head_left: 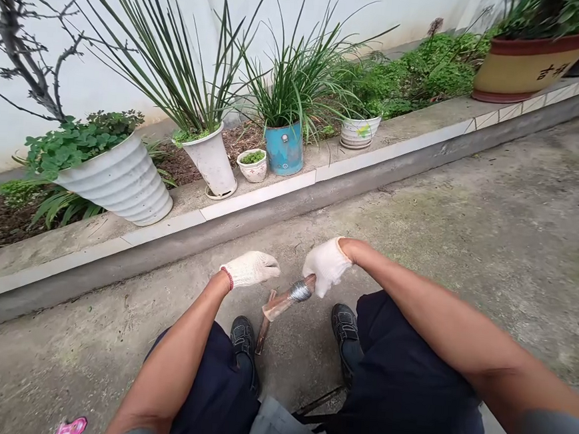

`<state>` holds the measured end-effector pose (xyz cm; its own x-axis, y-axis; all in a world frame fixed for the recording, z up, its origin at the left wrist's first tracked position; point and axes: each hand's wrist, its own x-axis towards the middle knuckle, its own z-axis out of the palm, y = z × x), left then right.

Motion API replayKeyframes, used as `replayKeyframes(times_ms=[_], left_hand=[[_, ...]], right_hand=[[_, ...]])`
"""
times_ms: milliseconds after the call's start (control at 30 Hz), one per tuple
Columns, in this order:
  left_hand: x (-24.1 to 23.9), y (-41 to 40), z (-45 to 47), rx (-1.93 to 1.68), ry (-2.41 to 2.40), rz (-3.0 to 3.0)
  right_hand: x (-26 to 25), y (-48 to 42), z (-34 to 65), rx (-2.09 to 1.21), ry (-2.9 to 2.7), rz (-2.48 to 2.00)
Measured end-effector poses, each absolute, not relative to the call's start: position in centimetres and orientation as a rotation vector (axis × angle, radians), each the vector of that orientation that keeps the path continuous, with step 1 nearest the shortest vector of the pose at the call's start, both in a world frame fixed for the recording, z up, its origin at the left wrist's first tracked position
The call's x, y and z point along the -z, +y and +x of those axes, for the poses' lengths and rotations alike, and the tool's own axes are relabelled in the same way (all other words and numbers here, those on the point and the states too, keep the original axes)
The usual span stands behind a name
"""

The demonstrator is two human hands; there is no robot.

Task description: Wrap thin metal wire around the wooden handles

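Both my hands wear white knit gloves, held low between my knees over the concrete ground. My right hand (326, 265) is closed round the upper end of a short stick-like tool (288, 299) with a band of silver wire wound about it; the pale lower end slants down to the left. My left hand (253, 267) hovers just left of the tool, fingers curled loosely, nothing visible in it. A thin brown rusty bar (264, 325) lies on the ground below the hands, beside my left shoe (243, 337). My right shoe (344, 325) is to the right.
A raised tiled ledge (250, 204) runs across in front, carrying a big white ribbed pot (122, 180), a tall white pot (214, 161), a small white pot (253, 166), a blue pot (285, 148) and a yellow planter (526, 65). A pink object (71, 428) lies bottom left.
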<state>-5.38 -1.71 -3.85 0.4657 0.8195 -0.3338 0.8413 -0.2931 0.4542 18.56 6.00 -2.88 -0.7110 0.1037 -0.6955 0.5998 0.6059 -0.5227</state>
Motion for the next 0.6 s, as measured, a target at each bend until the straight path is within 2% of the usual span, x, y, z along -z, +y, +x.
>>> replayKeyframes(times_ms=[133,233,367,467,600], left_hand=[[3.7,-1.5,-5.6,-0.017,1.264,2.115],[3.1,-1.7,-5.5,-0.053,1.359,2.051],[2.3,-1.8,-5.5,-0.051,1.499,1.995],[2.1,-1.7,-5.9,-0.045,1.55,1.951],[2.2,-1.3,-6.6,-0.093,1.569,1.961]], right_hand=[[0.8,6.1,19.4,1.429,2.321,0.572],[0.5,6.1,18.7,1.638,2.436,0.769],[1.7,6.4,16.8,1.711,2.577,1.138],[2.4,6.9,15.9,1.418,2.652,1.412],[2.8,7.7,15.6,0.655,2.651,1.651]])
